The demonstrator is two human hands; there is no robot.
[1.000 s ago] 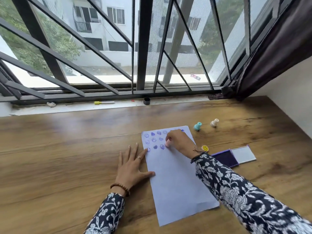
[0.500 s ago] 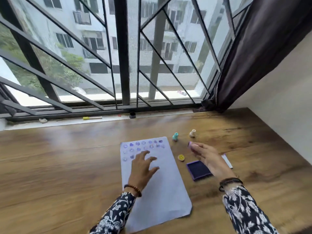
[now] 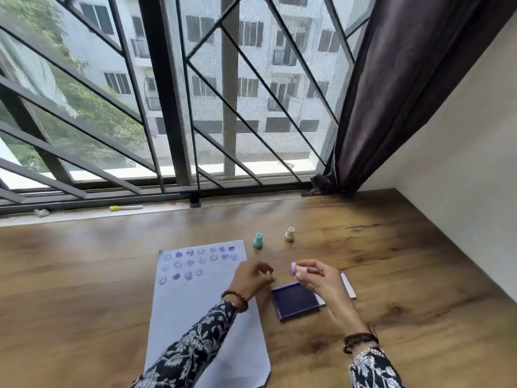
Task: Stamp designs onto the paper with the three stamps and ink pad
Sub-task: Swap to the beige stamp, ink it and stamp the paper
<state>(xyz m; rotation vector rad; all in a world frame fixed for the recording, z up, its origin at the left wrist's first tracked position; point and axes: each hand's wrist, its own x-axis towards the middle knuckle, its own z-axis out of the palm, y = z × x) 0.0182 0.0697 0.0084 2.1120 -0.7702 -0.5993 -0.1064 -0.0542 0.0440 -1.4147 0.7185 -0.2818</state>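
Here the right hand (image 3: pixel 321 281) grips a pink stamp (image 3: pixel 298 268) above the open ink pad (image 3: pixel 295 301).

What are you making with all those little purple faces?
A person is stamping pictures onto a long white sheet of paper on the wooden table. The right hand holds a small pink stamp with a purple inked end above the open purple ink pad. The left hand reaches over the paper's right edge. Rows of purple smiley faces and hearts already fill the top of the sheet. A teal stamp and a cream stamp wait farther back.
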